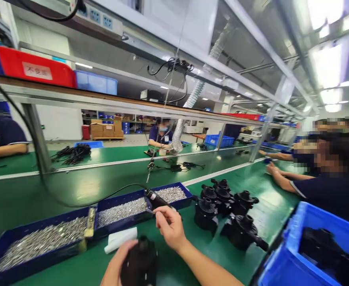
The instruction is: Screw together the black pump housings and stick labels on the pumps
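Observation:
At the bottom of the head view, my left hand is wrapped around a black plastic pump housing with a round top port. To its right, my right hand is closed, thumb and forefinger pinched near the tray's edge; what is between the fingertips is too small to name. A black corded electric screwdriver lies just behind that hand, its lower end hidden by the fingers. Long blue trays of small metal screws stand ahead. A white roll lies between tray and left hand.
Several black pump housings stand on the green bench to the right. A blue crate with black parts is at the lower right. A cable loops over the trays. A shelf crosses overhead. Co-workers sit right and opposite.

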Demonstrator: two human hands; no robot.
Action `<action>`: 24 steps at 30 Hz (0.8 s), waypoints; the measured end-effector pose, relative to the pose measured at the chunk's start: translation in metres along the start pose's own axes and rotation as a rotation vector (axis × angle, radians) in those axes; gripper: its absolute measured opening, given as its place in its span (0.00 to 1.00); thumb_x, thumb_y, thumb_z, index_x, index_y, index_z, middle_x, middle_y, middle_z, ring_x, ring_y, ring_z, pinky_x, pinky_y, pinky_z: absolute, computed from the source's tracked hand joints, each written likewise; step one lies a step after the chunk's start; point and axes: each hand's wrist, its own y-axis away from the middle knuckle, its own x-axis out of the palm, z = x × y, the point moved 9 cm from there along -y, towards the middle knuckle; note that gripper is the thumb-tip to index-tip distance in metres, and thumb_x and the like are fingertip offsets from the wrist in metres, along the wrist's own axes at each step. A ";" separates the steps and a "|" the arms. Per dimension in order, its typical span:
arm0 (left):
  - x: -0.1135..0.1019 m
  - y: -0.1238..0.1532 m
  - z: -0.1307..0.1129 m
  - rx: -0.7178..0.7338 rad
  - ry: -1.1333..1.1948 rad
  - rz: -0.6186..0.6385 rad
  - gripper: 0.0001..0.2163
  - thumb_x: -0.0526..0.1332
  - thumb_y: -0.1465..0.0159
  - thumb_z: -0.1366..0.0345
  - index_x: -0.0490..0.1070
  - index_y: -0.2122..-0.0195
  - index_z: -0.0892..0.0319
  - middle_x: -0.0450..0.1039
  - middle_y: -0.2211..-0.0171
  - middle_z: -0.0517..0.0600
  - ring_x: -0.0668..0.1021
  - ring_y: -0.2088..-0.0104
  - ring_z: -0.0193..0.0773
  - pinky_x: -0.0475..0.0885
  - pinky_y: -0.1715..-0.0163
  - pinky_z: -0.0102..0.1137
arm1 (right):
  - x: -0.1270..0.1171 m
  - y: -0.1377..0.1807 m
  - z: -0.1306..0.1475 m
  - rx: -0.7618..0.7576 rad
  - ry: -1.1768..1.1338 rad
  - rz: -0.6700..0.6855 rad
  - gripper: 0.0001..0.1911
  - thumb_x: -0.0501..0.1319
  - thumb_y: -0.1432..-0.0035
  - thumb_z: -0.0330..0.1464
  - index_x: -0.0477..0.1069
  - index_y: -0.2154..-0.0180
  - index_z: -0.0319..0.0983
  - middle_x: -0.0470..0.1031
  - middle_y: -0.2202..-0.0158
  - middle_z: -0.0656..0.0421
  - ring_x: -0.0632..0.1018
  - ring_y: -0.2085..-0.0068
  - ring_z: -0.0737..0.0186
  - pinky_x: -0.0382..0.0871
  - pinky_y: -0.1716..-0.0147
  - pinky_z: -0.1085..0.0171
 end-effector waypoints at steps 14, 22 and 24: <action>-0.037 -0.009 0.000 -0.122 0.273 -0.138 0.28 0.74 0.39 0.46 0.74 0.44 0.58 0.79 0.49 0.55 0.78 0.48 0.52 0.73 0.44 0.40 | 0.057 0.042 -0.020 0.616 -0.254 0.384 0.29 0.75 0.43 0.55 0.69 0.72 0.39 0.59 0.87 0.69 0.54 0.86 0.74 0.49 0.87 0.72; -0.039 -0.011 0.007 -0.120 0.321 -0.137 0.26 0.74 0.38 0.47 0.76 0.46 0.57 0.80 0.50 0.54 0.79 0.48 0.52 0.74 0.45 0.40 | 0.071 0.057 -0.031 0.711 -0.259 0.396 0.32 0.76 0.47 0.58 0.67 0.73 0.40 0.58 0.87 0.70 0.53 0.86 0.74 0.46 0.86 0.71; -0.039 -0.011 0.005 -0.116 0.314 -0.137 0.25 0.74 0.37 0.47 0.76 0.46 0.57 0.80 0.50 0.54 0.80 0.48 0.51 0.74 0.44 0.39 | 0.071 0.059 -0.032 0.719 -0.264 0.385 0.32 0.76 0.47 0.58 0.67 0.73 0.40 0.58 0.87 0.70 0.53 0.86 0.74 0.45 0.86 0.71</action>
